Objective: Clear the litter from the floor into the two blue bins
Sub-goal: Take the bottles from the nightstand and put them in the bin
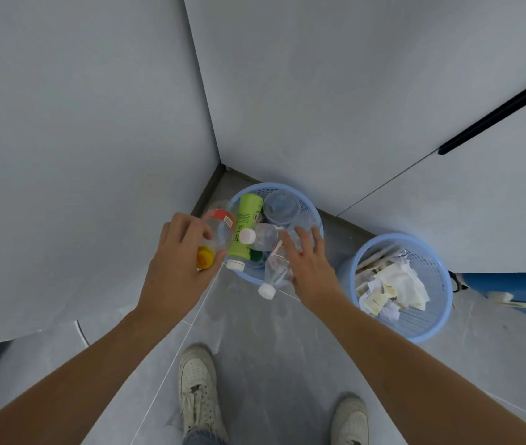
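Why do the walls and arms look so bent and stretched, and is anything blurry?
Head view: a wide-angle lens bows the grey walls and stretches the forearms toward the corners. Light is soft and even, with faint shadows and no strong glare. The clear plastic bottle with a white cap under the right hand looks slightly smeared; the left hand and the paper-filled blue mesh bin are sharper.

A person's two bare forearms reach forward and down from the lower corners, converging toward the middle. The left hand (178,258) has fingers and thumb curled round a bottle (220,234). The right hand (308,263) is palm down, its fingers straight and spread. Two feet in pale shoes (199,390) stand below.
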The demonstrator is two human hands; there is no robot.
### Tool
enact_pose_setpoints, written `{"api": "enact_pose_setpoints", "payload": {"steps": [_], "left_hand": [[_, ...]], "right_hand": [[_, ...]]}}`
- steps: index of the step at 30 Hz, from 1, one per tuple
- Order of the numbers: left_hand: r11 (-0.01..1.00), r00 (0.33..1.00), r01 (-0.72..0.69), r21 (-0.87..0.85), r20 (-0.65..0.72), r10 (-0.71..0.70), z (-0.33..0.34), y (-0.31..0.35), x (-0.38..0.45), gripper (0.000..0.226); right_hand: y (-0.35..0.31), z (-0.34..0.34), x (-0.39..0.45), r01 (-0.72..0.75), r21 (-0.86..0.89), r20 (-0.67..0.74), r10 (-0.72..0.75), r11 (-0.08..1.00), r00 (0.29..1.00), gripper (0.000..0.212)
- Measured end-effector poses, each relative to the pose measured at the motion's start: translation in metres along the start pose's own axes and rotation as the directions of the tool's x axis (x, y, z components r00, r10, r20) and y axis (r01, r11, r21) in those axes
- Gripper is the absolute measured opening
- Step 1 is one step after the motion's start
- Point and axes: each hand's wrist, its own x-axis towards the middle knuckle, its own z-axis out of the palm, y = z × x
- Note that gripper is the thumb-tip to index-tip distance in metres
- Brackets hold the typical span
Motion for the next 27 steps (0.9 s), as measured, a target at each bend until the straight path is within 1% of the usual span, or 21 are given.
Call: {"api": "enact_pose_setpoints", "payload": {"steps": [2,4,7,10,14,17,19,22,25,27], "left_hand": [[1.0,1.0,-0.003,0.006,-0.003,0.004,0.003,-0.003,-0.003,0.043],[1.0,1.0,-0.003,0.011,-0.008,0.003,0.006,-0.005,-0.006,0.044],[1.0,1.0,0.006,0.01,-0.005,-0.006,0.008,-0.006,-0.01,0.042],[1.0,1.0,0.02,-0.005,-0.007,-0.02,0.005,-0.004,-0.011,0.041],[0.999,0.999,0.03,-0.024,-0.018,-0.03,0.001,0.001,-0.006,0.038],[0.997,0.996,0.058,-0.051,-0.059,-0.061,-0.004,0.003,-0.001,0.034],[0.991,0.993,0.075,-0.113,-0.087,-0.085,-0.008,0.005,0.002,0.033],[0.982,0.991,0.062,-0.18,-0.105,-0.082,-0.008,0.01,0.011,0.036],[0.971,0.994,0.05,-0.234,-0.086,-0.072,0.002,0.014,0.021,0.036],[0.969,0.998,0.053,-0.242,-0.026,-0.061,0.014,0.012,0.028,0.036]], "right_hand": [[-0.003,0.006,0.002,-0.014,-0.079,0.014,0.016,0.997,1.0,0.104],[-0.005,0.011,0.001,-0.023,-0.105,0.023,0.026,0.994,0.999,0.113],[-0.005,0.012,-0.004,-0.037,-0.079,0.002,0.038,0.996,0.999,0.12],[-0.001,0.007,-0.008,-0.072,-0.002,-0.026,0.072,0.997,0.997,0.123],[0.002,0.005,-0.01,-0.105,0.088,-0.035,0.108,0.991,0.994,0.122],[0.004,0.007,-0.009,-0.103,0.072,-0.039,0.106,0.992,0.994,0.117],[0.005,0.006,-0.01,-0.096,0.068,-0.052,0.1,0.993,0.994,0.112],[0.005,0.006,-0.01,-0.064,0.077,-0.069,0.069,0.995,0.995,0.107],[0.008,0.005,-0.01,-0.04,0.072,-0.077,0.046,0.997,0.996,0.108],[0.01,0.005,-0.009,-0.029,0.074,-0.078,0.034,0.997,0.996,0.108]]}}
